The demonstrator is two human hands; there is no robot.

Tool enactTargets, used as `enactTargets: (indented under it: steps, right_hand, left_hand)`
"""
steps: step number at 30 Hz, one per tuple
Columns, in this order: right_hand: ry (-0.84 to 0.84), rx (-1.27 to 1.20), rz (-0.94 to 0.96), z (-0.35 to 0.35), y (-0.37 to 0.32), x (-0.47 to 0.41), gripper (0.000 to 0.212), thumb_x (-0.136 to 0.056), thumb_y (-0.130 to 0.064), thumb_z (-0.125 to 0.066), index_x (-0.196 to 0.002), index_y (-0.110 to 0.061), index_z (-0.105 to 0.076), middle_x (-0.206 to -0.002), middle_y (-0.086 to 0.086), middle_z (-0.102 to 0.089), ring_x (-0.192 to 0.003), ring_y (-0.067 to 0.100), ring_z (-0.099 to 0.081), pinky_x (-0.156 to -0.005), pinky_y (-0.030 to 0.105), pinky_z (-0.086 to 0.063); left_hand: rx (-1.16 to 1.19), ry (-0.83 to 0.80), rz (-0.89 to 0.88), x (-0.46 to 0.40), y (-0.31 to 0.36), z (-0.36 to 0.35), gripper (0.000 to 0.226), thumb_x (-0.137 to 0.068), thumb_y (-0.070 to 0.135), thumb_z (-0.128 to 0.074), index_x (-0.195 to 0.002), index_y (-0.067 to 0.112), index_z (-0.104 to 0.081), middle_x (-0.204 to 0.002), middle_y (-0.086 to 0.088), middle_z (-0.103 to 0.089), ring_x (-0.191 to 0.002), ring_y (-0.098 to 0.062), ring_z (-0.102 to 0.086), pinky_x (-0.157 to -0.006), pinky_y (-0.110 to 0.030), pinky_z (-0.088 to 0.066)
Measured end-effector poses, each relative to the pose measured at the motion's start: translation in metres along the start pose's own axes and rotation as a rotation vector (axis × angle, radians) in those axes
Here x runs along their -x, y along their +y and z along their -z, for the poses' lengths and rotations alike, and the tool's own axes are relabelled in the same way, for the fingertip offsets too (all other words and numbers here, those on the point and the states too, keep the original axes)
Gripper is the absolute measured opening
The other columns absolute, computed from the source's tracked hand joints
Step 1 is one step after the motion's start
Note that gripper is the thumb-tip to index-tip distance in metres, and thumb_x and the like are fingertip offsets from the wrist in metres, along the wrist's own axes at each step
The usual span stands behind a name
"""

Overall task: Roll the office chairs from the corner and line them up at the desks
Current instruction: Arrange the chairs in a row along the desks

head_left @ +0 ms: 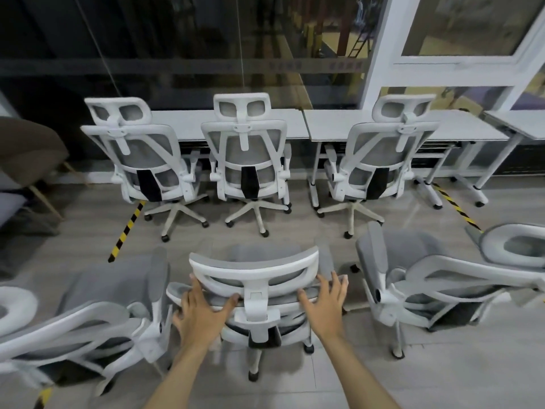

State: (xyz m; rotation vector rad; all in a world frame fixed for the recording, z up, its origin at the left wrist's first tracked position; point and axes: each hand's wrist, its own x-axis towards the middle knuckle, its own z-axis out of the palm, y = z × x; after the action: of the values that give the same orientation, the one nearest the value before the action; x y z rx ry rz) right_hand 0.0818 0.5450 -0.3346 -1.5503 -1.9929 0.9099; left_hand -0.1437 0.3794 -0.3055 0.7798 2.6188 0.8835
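Observation:
A white and grey mesh office chair (253, 270) stands right in front of me, its back towards me. My left hand (202, 308) and my right hand (323, 302) both rest on the top of its backrest, fingers spread over the frame, one on each side of the headrest post. Three matching chairs stand tucked in at the white desks (339, 125): the left chair (141, 160), the middle chair (247, 154) and the right chair (374, 160). Two more chairs flank mine, one at left (88, 320) and one at right (427, 287).
A glass wall runs behind the desks, with a white pillar (386, 51) at right. Yellow-black tape strips (125, 231) mark the grey floor. A brown chair (32, 154) stands at far left. A further desk on castors (519, 125) sits at far right.

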Motion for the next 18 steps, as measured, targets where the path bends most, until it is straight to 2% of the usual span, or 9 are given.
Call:
enactTargets:
  steps: [4, 8, 12, 18]
  right_hand:
    - [-0.027, 0.015, 0.009, -0.014, -0.011, -0.017, 0.072, -0.090, -0.060, -0.061, -0.147, -0.021, -0.043, -0.169, 0.003, -0.004, -0.153, 0.017, 0.025, -0.124, 0.048, -0.019]
    - [-0.047, 0.047, -0.001, -0.027, -0.028, -0.029, 0.071, -0.091, -0.060, -0.059, -0.149, -0.023, -0.041, -0.170, 0.000, -0.003, -0.153, 0.016, 0.025, -0.123, 0.048, -0.018]
    - [-0.063, 0.046, 0.005, -0.036, -0.043, -0.035, 0.076, -0.094, -0.057, -0.059, -0.155, -0.022, -0.031, -0.170, -0.002, 0.000, -0.152, 0.015, 0.026, -0.120, 0.050, -0.025]
    - [-0.083, 0.042, 0.005, -0.056, -0.064, -0.042, 0.083, -0.095, -0.055, -0.057, -0.160, -0.020, -0.020, -0.170, -0.004, 0.005, -0.151, 0.013, 0.029, -0.124, 0.052, -0.018]
  left_hand:
    - [-0.005, -0.013, 0.038, -0.027, -0.005, 0.004, 0.125, -0.065, 0.097, -0.049, -0.159, 0.035, 0.004, -0.159, -0.003, -0.032, -0.150, -0.027, -0.025, -0.116, -0.062, -0.023]
    - [0.011, -0.011, 0.035, -0.050, -0.011, 0.010, 0.127, -0.066, 0.096, -0.050, -0.158, 0.036, 0.014, -0.159, -0.004, -0.031, -0.150, -0.028, -0.024, -0.116, -0.061, -0.025]
    - [0.011, -0.007, 0.015, -0.067, -0.017, 0.017, 0.127, -0.067, 0.096, -0.049, -0.156, 0.036, 0.018, -0.158, -0.003, -0.031, -0.150, -0.026, -0.023, -0.115, -0.062, -0.027]
    - [-0.005, 0.016, 0.004, -0.089, -0.028, 0.031, 0.127, -0.069, 0.094, -0.049, -0.156, 0.035, 0.021, -0.156, -0.003, -0.033, -0.149, -0.025, -0.025, -0.113, -0.061, -0.030]
